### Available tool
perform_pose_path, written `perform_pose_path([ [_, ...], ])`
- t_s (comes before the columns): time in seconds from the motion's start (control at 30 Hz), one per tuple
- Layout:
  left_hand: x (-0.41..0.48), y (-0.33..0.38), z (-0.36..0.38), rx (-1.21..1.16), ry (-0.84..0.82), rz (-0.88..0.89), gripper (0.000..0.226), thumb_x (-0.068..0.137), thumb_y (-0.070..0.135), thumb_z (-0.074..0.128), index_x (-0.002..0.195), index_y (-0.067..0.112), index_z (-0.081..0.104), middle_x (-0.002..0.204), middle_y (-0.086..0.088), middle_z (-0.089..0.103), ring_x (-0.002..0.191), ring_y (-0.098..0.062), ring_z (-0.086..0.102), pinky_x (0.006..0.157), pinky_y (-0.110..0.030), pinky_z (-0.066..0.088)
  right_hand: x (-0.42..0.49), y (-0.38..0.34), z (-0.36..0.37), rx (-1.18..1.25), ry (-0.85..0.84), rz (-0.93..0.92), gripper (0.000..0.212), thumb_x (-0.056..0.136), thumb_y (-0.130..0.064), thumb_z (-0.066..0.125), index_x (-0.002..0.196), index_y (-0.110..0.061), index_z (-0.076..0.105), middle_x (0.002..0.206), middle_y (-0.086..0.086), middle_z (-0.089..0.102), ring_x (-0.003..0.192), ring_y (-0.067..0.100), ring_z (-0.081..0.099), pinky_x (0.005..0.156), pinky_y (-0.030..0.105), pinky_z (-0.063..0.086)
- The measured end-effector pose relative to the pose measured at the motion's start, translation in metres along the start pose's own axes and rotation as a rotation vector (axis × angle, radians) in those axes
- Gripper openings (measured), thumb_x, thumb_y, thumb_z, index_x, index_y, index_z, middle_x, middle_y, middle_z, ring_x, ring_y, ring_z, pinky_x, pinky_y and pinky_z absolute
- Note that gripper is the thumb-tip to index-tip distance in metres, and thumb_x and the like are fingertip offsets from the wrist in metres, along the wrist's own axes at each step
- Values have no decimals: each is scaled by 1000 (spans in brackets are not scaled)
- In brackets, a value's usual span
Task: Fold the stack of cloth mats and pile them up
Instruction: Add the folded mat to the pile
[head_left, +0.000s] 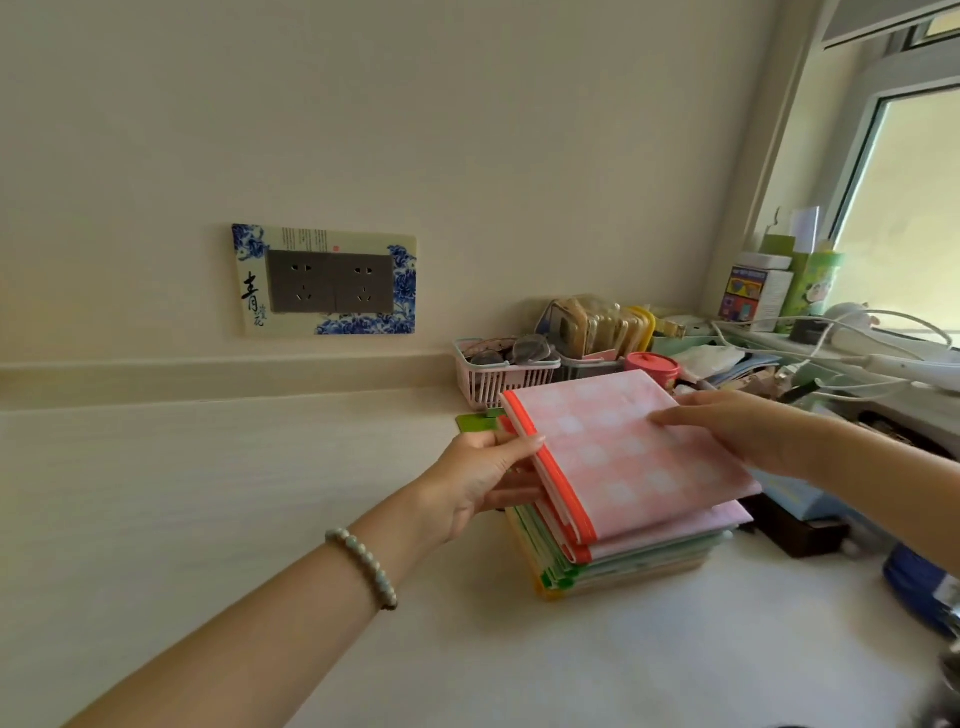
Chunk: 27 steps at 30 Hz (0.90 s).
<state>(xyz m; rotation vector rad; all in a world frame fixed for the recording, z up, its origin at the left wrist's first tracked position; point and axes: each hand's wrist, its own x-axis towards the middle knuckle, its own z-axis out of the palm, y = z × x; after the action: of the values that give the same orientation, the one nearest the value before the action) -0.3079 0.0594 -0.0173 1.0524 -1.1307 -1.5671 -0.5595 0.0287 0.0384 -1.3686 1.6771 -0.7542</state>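
A folded pink checked mat with an orange edge lies tilted on top of a pile of folded mats in pink, green and yellow on the white counter. My left hand grips the pink mat's orange left edge, thumb on top and fingers under it. Flat on the mat's right side lies my right hand, its fingers straight and pointing left. The mat's far end is raised above the pile.
A pink basket and tubs of small items stand right behind the pile. Cables, boxes and a green cup crowd the windowsill at right. A dark box sits right of the pile. A wall socket is at left.
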Motion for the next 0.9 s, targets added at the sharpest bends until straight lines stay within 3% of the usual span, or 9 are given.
perform_pose_path([
  [0.1, 2, -5, 0, 51, 35, 2, 25, 84, 20, 69, 104, 6, 64, 79, -3, 73, 62, -11, 69, 51, -20, 52, 7, 11, 4, -70, 40, -7, 39, 80, -31, 71, 115, -16, 63, 101, -4, 53, 99, 12, 55, 88, 31, 47],
  [0.17, 2, -8, 0, 91, 36, 4, 22, 84, 20, 69, 101, 7, 63, 75, -2, 73, 60, -10, 68, 50, -19, 52, 13, 16, 4, -133, 57, 7, 48, 77, -37, 72, 121, -21, 61, 114, -1, 56, 110, 20, 55, 100, 36, 44],
  [0.3, 2, -10, -1, 160, 68, -2, 25, 83, 23, 70, 101, 9, 62, 80, -3, 73, 63, -11, 69, 51, -20, 53, 18, 18, 2, -221, 69, 4, 46, 71, -47, 74, 111, -27, 62, 117, 1, 58, 110, 25, 54, 102, 41, 43],
  [0.4, 1, -12, 1, 225, 131, -20, 42, 79, 31, 74, 110, 10, 56, 94, -3, 69, 75, -9, 67, 55, -22, 54, 22, 22, 3, -282, 73, 40, 66, 69, -60, 69, 121, -22, 56, 127, 2, 52, 115, 25, 50, 102, 40, 42],
  [0.5, 2, -17, 3, 258, 138, -91, 60, 76, 43, 73, 121, 11, 49, 118, -5, 61, 109, -18, 57, 91, -33, 50, 21, 26, 6, -228, 28, 210, 106, 57, -72, 67, 143, -19, 33, 148, 3, 34, 131, 26, 38, 107, 40, 32],
  [0.57, 1, -20, 7, 207, 40, -151, 48, 81, 48, 65, 118, 18, 56, 128, -5, 59, 122, -22, 49, 110, -40, 33, 19, 28, 5, -132, -34, 309, 120, 40, -73, 72, 139, -17, 35, 141, 4, 44, 123, 24, 49, 98, 35, 42],
  [0.67, -1, -23, 17, 89, -34, -181, 42, 86, 49, 55, 118, 22, 58, 129, -5, 60, 123, -23, 49, 112, -39, 29, 18, 32, 2, -49, -112, 324, 101, 26, -67, 78, 109, -15, 52, 107, 8, 68, 89, 22, 70, 68, 31, 58],
  [0.77, 0, -26, 25, 25, -20, -182, 50, 91, 50, 47, 130, 21, 53, 129, -5, 60, 124, -24, 50, 109, -38, 31, 18, 36, 3, -4, -153, 310, 90, 31, -64, 82, 105, -20, 54, 94, 10, 74, 82, 24, 72, 61, 32, 58],
  [0.9, 2, -28, 28, 26, 45, -188, 52, 95, 51, 40, 134, 19, 51, 136, -9, 54, 135, -30, 36, 113, -40, 22, 10, 31, 9, 36, -186, 301, 74, 41, -57, 81, 98, -20, 54, 88, 12, 74, 77, 26, 72, 57, 33, 57],
])
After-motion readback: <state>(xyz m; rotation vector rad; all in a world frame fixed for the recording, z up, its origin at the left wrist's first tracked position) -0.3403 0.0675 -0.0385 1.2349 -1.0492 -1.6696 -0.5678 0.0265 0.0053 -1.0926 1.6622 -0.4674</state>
